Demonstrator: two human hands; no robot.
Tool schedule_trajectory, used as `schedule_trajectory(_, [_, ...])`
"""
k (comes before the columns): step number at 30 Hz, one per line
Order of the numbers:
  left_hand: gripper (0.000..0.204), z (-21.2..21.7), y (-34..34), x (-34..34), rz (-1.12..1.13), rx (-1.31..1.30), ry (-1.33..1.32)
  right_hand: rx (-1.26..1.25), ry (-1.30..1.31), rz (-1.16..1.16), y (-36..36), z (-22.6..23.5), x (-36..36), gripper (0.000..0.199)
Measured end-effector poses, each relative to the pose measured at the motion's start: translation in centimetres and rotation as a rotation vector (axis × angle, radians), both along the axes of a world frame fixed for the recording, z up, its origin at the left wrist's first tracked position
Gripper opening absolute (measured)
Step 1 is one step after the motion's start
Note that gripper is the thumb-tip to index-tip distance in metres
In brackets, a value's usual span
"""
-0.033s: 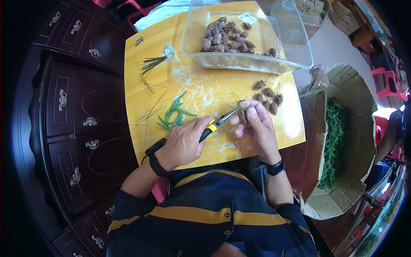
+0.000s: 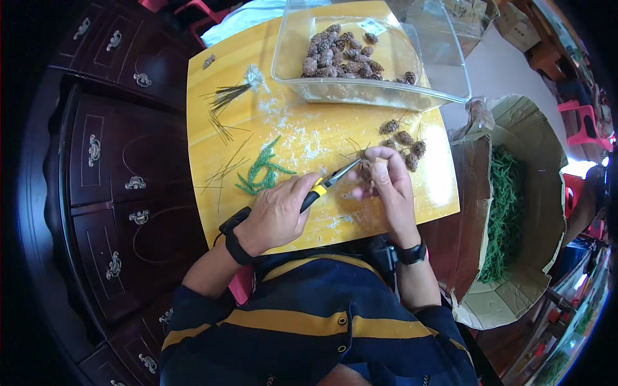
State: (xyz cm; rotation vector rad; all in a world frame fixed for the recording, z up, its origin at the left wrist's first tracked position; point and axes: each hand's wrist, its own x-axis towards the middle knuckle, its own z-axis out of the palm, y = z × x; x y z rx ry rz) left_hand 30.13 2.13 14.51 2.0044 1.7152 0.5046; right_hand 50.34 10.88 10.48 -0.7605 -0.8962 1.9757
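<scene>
My left hand (image 2: pixel 275 215) is closed round the yellow-and-black handles of needle-nose pliers (image 2: pixel 317 192). Their metal jaws point up and right, reaching the fingers of my right hand (image 2: pixel 391 186). Pinched in that hand is a brown pine cone (image 2: pixel 365 171), partly hidden by the fingers, with thin dark wire (image 2: pixel 353 149) sticking out by the plier tips. Just beyond the right hand lies a small group of pine cones (image 2: pixel 404 138), some with wires. Green sprigs (image 2: pixel 262 170) rest on the table left of the pliers.
A clear plastic bin (image 2: pixel 380 94) with many pine cones stands at the table's (image 2: pixel 257 128) far side. Loose dark wires (image 2: pixel 226 96) and white crumbs lie at left. On the right is an open cardboard box (image 2: pixel 521 296) of green artificial foliage (image 2: pixel 505 212). Dark drawers (image 2: pixel 148 161) flank the left.
The fingers of my right hand have shifted slightly, its thumb moving up and inward toward the plier tips. My left hand and the pliers look nearly unmoved.
</scene>
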Motion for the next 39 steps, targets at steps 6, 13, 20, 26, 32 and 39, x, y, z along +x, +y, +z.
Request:
schedule_trajectory(6, [0.048,0.1,0.4,0.6,0.045,-0.043,0.007,0.680,-0.654,-0.191,0.0,-1.7,0.5,0.022])
schedule_trajectory(13, [0.047,-0.3,0.0,0.4,0.025,-0.056,-0.051,0.118,-0.310,0.042,0.7,-0.3,1.3,0.020])
schedule_trajectory(20, [0.054,-0.2,-0.3,0.5,-0.007,-0.077,-0.054,-0.132,-0.033,0.295,2.1,0.1,2.8,0.022])
schedule_trajectory(26, [0.058,0.1,-1.6,-0.9,0.026,-0.029,-0.124,0.094,-0.228,0.195,1.1,0.8,3.4,0.019])
schedule_trajectory(32, [0.059,-0.9,-3.0,-2.4,0.026,-0.158,-0.228,0.939,-1.050,-0.091,2.3,1.7,4.6,0.013])
schedule_trajectory(39, [0.056,-1.8,-3.4,-2.5,0.009,-0.121,-0.238,0.980,-0.999,-0.293,4.4,1.8,5.5,0.024])
